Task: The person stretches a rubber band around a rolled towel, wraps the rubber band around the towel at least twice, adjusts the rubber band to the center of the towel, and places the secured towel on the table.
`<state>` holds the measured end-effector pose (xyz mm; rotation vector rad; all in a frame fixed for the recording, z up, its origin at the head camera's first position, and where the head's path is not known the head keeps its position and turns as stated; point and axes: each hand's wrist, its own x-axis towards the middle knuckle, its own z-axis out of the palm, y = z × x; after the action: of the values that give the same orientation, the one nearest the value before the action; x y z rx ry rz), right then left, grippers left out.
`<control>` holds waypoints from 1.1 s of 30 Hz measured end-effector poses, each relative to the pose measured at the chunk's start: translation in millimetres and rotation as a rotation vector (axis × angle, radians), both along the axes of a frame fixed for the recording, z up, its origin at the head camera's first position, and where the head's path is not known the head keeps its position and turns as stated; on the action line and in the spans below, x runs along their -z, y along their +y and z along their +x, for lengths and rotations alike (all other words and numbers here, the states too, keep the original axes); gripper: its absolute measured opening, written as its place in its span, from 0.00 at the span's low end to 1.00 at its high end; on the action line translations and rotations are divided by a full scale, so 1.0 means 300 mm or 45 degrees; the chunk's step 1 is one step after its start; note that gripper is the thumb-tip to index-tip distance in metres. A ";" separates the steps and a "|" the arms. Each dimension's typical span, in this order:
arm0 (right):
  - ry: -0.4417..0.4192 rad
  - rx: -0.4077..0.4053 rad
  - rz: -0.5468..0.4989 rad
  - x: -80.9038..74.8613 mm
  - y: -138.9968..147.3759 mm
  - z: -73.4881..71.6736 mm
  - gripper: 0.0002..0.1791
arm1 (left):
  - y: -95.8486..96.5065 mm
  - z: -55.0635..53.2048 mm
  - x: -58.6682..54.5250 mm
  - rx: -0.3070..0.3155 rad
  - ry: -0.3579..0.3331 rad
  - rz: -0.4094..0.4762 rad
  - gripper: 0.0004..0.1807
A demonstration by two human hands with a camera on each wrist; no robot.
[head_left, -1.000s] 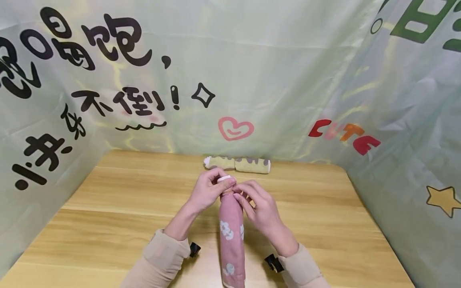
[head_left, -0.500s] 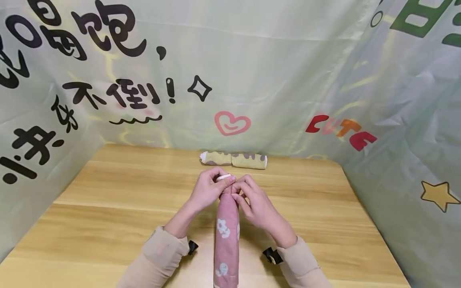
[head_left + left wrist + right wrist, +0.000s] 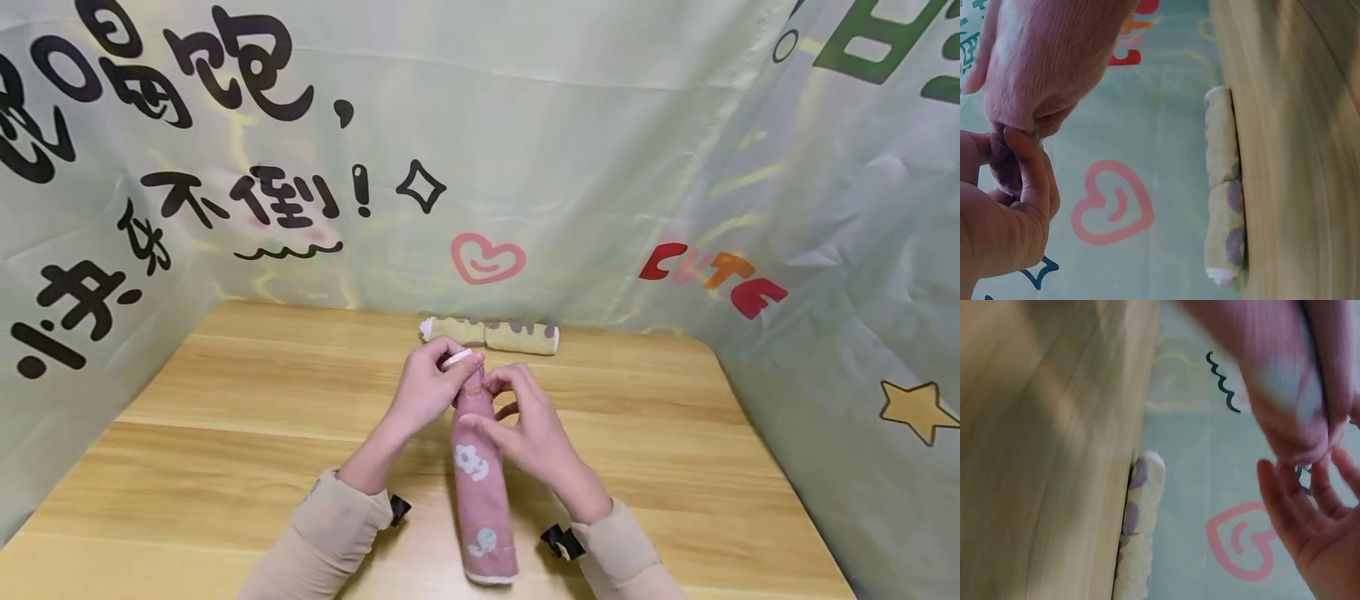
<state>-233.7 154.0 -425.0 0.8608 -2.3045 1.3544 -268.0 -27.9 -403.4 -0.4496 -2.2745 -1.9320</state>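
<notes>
A pink rolled towel [image 3: 476, 492] with white flower shapes lies lengthwise before me in the head view, narrowing to a neck at its far end. My left hand [image 3: 427, 387] pinches that narrow end, and its white tip shows above the thumb. In the left wrist view, the fingers of the left hand [image 3: 1016, 200] curl around the darker pink end. My right hand [image 3: 534, 429] is at the right side of the neck, thumb stretched over the towel and apart from the fingertips. A thin brownish line [image 3: 472, 390] crosses the neck. The right wrist view shows blurred pink cloth above spread right fingers.
A yellow rolled towel [image 3: 521, 337] with purple spots lies across the back of the wooden table [image 3: 262, 400], drawn in at its middle. Behind it hangs a pale green printed cloth [image 3: 585, 167]. Black clips [image 3: 562, 542] sit at both cuffs.
The right thumb has parted from its fingers and moved down onto the pink towel. The towel's near end has shifted up into view, its neck showing more between the hands.
</notes>
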 end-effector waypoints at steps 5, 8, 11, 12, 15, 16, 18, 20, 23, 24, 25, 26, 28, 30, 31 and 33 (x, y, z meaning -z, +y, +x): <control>-0.111 0.053 -0.110 0.011 -0.003 0.002 0.27 | -0.008 -0.009 0.011 0.087 -0.009 0.017 0.09; -0.263 0.031 -0.260 0.012 0.004 0.000 0.26 | -0.030 -0.025 0.021 0.251 0.011 -0.003 0.10; -0.438 -0.047 -0.430 0.004 0.017 -0.002 0.26 | -0.065 -0.040 0.025 0.418 0.070 -0.063 0.16; -0.479 -0.084 -0.473 0.001 0.022 -0.001 0.26 | -0.076 -0.043 0.025 0.461 0.091 -0.085 0.18; -0.530 -0.219 -0.526 -0.007 0.036 0.000 0.26 | -0.101 -0.048 0.022 0.564 0.129 -0.126 0.24; -0.529 -0.264 -0.526 -0.008 0.040 0.000 0.26 | -0.106 -0.049 0.020 0.588 0.138 -0.131 0.25; -0.513 -0.337 -0.518 -0.012 0.044 0.000 0.25 | -0.109 -0.051 0.017 0.625 0.156 -0.122 0.25; -0.480 -0.379 -0.508 -0.012 0.043 0.001 0.24 | -0.107 -0.048 0.014 0.644 0.168 -0.101 0.23; -0.393 -0.358 -0.512 -0.009 0.034 0.000 0.19 | -0.098 -0.044 0.011 0.645 0.193 -0.059 0.17; -0.360 -0.339 -0.520 -0.005 0.030 0.000 0.17 | -0.095 -0.042 0.010 0.642 0.197 -0.043 0.15; -0.321 -0.317 -0.527 -0.001 0.025 -0.001 0.15 | -0.092 -0.041 0.009 0.637 0.201 -0.031 0.14; -0.277 -0.292 -0.529 0.002 0.020 -0.002 0.13 | -0.089 -0.040 0.009 0.633 0.205 -0.019 0.13; -0.194 -0.247 -0.523 0.010 0.013 -0.003 0.09 | -0.086 -0.039 0.011 0.619 0.211 -0.007 0.13; -0.107 -0.219 -0.495 0.015 0.008 -0.006 0.07 | -0.085 -0.037 0.012 0.604 0.208 -0.010 0.14; -0.057 -0.192 -0.464 0.016 0.006 -0.006 0.08 | -0.084 -0.037 0.012 0.601 0.206 -0.012 0.16; 0.039 -0.142 -0.388 0.014 0.006 -0.007 0.09 | -0.085 -0.035 0.014 0.587 0.201 -0.026 0.18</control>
<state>-235.7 155.6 -429.2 0.9109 -1.9811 1.6721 -278.5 -53.5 -407.6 -1.1729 -2.2324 -1.9683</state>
